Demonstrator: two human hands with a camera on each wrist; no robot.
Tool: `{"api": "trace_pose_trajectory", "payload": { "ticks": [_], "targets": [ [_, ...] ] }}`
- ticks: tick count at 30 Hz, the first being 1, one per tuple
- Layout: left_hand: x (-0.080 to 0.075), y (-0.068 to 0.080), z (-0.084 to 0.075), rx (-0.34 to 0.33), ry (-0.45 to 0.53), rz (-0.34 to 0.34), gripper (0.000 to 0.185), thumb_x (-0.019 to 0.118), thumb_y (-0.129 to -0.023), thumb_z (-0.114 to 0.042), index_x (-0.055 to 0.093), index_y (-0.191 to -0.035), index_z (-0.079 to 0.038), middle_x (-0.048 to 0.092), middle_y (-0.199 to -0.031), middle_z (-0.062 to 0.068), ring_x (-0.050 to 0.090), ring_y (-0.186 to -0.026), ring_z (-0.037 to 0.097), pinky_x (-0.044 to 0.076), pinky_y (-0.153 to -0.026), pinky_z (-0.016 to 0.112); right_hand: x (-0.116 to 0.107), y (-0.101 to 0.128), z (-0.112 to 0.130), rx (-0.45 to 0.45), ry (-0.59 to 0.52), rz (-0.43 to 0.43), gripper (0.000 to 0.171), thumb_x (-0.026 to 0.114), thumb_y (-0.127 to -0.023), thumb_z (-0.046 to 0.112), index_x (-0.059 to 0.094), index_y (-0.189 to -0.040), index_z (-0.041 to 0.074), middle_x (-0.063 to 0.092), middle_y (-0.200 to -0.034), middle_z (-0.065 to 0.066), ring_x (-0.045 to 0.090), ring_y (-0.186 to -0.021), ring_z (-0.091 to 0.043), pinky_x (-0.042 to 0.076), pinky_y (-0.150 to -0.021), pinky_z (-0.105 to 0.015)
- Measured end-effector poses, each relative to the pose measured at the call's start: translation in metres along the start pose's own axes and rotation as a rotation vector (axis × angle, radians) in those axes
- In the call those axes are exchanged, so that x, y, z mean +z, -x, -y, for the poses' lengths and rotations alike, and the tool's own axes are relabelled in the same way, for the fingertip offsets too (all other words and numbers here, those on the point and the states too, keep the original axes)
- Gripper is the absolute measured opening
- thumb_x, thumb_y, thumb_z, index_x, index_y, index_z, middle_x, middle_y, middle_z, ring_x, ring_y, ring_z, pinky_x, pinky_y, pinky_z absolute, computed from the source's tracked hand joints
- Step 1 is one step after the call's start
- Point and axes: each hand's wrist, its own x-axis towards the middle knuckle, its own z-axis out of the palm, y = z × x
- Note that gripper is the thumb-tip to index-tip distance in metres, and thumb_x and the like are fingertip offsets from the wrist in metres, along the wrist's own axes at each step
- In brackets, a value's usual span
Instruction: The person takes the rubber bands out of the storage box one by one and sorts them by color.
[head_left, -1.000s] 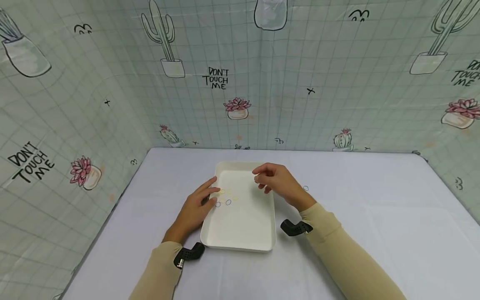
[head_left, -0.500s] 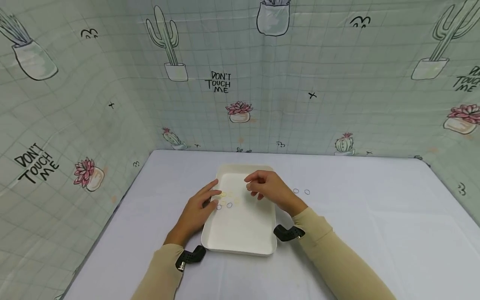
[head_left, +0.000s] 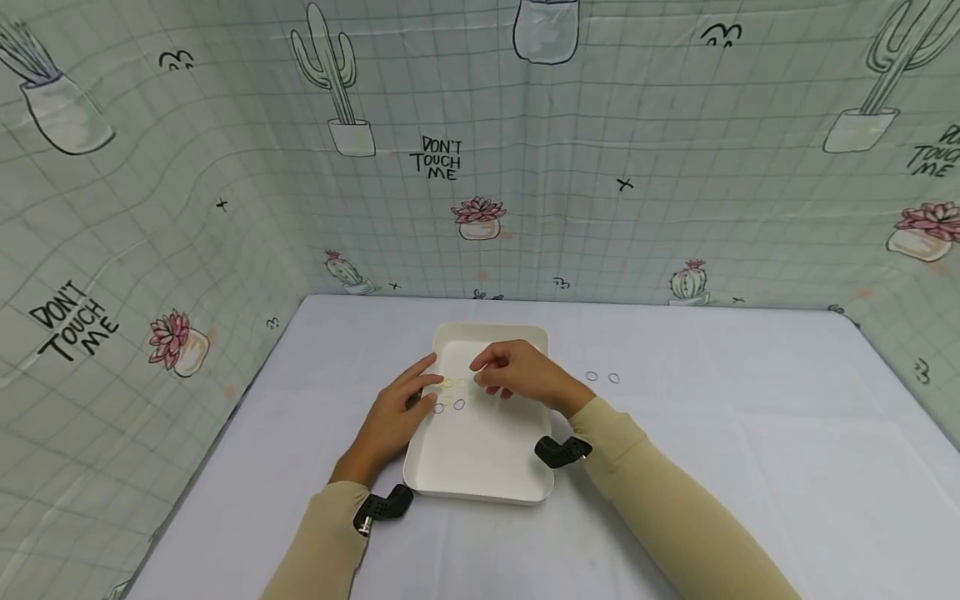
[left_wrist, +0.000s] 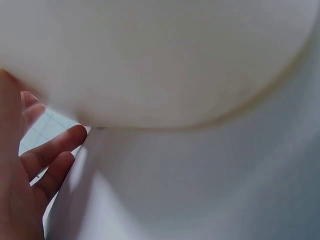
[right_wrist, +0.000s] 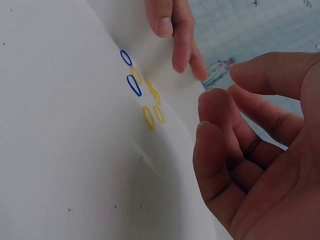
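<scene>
A shallow white tray (head_left: 487,467) stands on the table, with small thin rings like rubber bands lying at its left side. Two are blue (right_wrist: 140,94) and several are yellow (right_wrist: 156,95). My left hand (head_left: 390,421) rests on the tray's left rim, fingers spread and reaching over the edge beside the rings. In the left wrist view its fingers (left_wrist: 55,157) show beside the tray wall. Above the tray, to the right of the rings, hovers my right hand (head_left: 525,372). Its fingers are loosely bent, thumb and index apart, with nothing visible between them.
Two more blue rings (head_left: 592,381) lie on the white tablecloth (head_left: 712,433), right of the tray. A cloth backdrop (head_left: 555,167) printed with cacti stands behind and at the sides. Each wrist wears a black camera mount (head_left: 562,451).
My right hand has moved left over the tray, closer to the rings. A second blue ring on the table has come into view behind it. My left hand stays at the rim.
</scene>
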Motion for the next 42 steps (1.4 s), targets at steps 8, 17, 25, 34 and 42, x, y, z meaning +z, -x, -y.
{"api": "trace_pose_trajectory", "payload": {
  "ticks": [8,17,25,34,42],
  "targets": [
    [-0.001,-0.003,0.004,0.016,-0.02,0.007,0.03,0.061,-0.101,-0.017,0.068,-0.129,-0.013,0.039,-0.156,-0.016,0.034,-0.145,0.014,0.032,-0.115,0.043,0.004,-0.012,-0.001,0.006,0.03,0.044,0.027,0.068,-0.091,0.015,0.07,-0.117,0.005,0.069,-0.089,-0.011,0.065,-0.081,-0.022,0.056,-0.07,-0.034],
    [-0.005,-0.001,0.005,0.034,-0.044,-0.018,0.029,0.062,-0.099,-0.015,0.069,-0.127,-0.013,0.041,-0.154,-0.016,0.036,-0.143,0.013,0.034,-0.114,0.044,0.015,-0.031,0.008,-0.013,0.168,0.173,0.025,0.068,-0.089,0.011,0.071,-0.113,0.009,0.069,-0.08,-0.008,0.06,-0.068,-0.018,0.05,-0.064,-0.03],
    [-0.001,-0.002,0.005,0.03,-0.018,-0.002,0.03,0.061,-0.1,-0.014,0.068,-0.129,-0.009,0.04,-0.155,-0.015,0.034,-0.144,0.012,0.031,-0.116,0.041,0.018,-0.032,-0.003,0.006,0.253,0.133,0.016,0.069,-0.088,0.01,0.075,-0.103,0.01,0.064,-0.067,-0.004,0.05,-0.057,-0.011,0.041,-0.056,-0.025],
    [-0.004,-0.006,0.004,0.06,-0.037,-0.008,0.03,0.061,-0.099,-0.013,0.069,-0.128,-0.011,0.041,-0.154,-0.015,0.036,-0.143,0.01,0.032,-0.115,0.039,0.027,-0.03,-0.01,-0.044,0.317,0.059,0.009,0.076,-0.086,0.017,0.076,-0.095,0.017,0.063,-0.071,0.0,0.053,-0.066,-0.013,0.043,-0.063,-0.027],
    [-0.003,-0.001,0.006,0.041,-0.032,-0.008,0.03,0.06,-0.1,-0.013,0.068,-0.128,-0.012,0.041,-0.155,-0.015,0.035,-0.143,0.012,0.034,-0.114,0.042,0.034,-0.031,-0.012,-0.037,0.364,0.048,0.007,0.077,-0.087,0.018,0.075,-0.093,0.017,0.063,-0.072,0.001,0.053,-0.066,-0.012,0.043,-0.062,-0.028]
  ]
}}
